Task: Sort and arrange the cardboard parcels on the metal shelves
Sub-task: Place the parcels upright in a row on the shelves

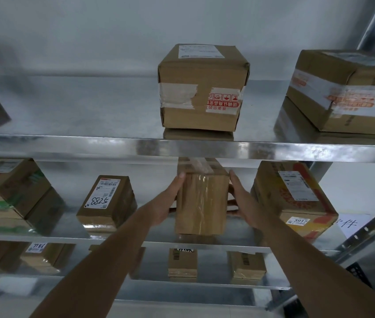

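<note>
i am setting a tall taped parcel (201, 203) on the middle shelf (227, 245), between two other boxes. my left hand (167, 204) and right hand (245, 200) press flat on its sides, fingers mostly straight. it stands upright, long side up. next, i think, push it back straight.

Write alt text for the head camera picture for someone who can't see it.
Two hands, left hand and right hand, hold a taped cardboard box by its sides at the middle metal shelf. Other parcels sit on the shelves around, including one marked 5788 to its left.
</note>
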